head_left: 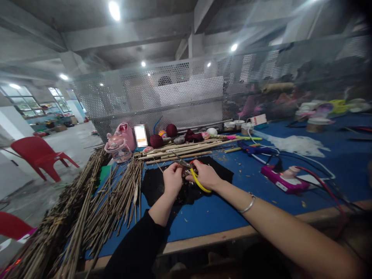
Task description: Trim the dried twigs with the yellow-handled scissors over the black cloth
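My right hand (205, 175) is closed around yellow-handled scissors (195, 177), whose blades point up and left toward my left hand. My left hand (172, 179) pinches a small dark piece (186, 173) held between both hands; I cannot make out what it is. Both hands hover over a black cloth (157, 186) lying on the blue table (226, 209). A silver bangle (248, 205) circles my right wrist.
Bundles of thin brown sticks (95, 205) cover the table's left end. Long pale sticks (188, 149) lie behind the cloth, beside dark red balls (156, 141) and a pink jug (119, 145). A pink glue gun (283, 179) with cables sits right. Perforated metal screen (186, 97) behind; red chair (40, 155) left.
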### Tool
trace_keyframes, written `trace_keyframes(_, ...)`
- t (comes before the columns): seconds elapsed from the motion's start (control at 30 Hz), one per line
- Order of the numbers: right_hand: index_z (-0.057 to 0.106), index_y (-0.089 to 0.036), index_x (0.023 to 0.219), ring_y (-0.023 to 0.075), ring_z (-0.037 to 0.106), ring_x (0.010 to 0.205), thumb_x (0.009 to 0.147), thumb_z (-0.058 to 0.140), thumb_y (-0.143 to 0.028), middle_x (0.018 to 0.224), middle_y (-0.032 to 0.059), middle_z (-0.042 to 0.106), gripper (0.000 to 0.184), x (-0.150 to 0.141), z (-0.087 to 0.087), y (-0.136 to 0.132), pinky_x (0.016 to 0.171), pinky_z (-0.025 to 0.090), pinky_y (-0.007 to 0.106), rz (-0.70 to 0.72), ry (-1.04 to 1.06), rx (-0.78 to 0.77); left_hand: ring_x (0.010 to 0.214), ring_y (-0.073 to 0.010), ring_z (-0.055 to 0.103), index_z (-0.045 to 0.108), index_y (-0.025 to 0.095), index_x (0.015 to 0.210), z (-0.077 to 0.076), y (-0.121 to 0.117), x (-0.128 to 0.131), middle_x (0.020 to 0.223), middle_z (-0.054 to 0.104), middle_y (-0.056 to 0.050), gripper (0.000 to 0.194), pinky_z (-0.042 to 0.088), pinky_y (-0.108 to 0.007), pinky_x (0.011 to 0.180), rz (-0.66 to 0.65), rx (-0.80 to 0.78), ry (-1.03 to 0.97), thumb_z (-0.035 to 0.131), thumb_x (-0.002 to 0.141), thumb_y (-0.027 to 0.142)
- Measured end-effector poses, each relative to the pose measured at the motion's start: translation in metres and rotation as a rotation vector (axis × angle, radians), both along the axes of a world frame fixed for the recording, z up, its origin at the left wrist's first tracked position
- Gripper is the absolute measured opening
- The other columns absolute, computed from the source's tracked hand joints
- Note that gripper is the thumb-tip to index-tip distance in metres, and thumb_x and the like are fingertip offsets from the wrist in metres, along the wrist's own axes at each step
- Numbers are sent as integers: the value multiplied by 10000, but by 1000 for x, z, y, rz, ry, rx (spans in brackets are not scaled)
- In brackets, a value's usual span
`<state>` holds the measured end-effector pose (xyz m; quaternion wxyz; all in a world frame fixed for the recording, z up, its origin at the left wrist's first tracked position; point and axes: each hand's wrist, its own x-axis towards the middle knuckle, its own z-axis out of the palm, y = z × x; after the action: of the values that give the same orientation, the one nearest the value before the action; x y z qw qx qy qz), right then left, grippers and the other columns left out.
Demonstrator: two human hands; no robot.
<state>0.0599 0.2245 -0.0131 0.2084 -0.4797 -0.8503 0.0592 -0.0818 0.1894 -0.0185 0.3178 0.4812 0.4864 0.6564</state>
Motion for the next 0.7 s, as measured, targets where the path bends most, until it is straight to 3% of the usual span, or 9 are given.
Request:
trace_keyframes(0.37,461,-203,865,177,592,660,693,557,-555,751,46,623,404,1,3,-2,522,310,218,13,35,-52,648,-155,594,663,152,735,-4,4,-3,698,668,-47,160,454,-239,636,18,-18,-37,562,699,271)
trace_keyframes(0.7,468,-211,827,155,569,602,712,510,-583,707,27,611,392,2,-6,4,485,276,210,22,66,-59,592,-132,557,641,150,723,-8,6,-7,663,641,-38,209,425,-219,577,38,18,91,519,736,319)
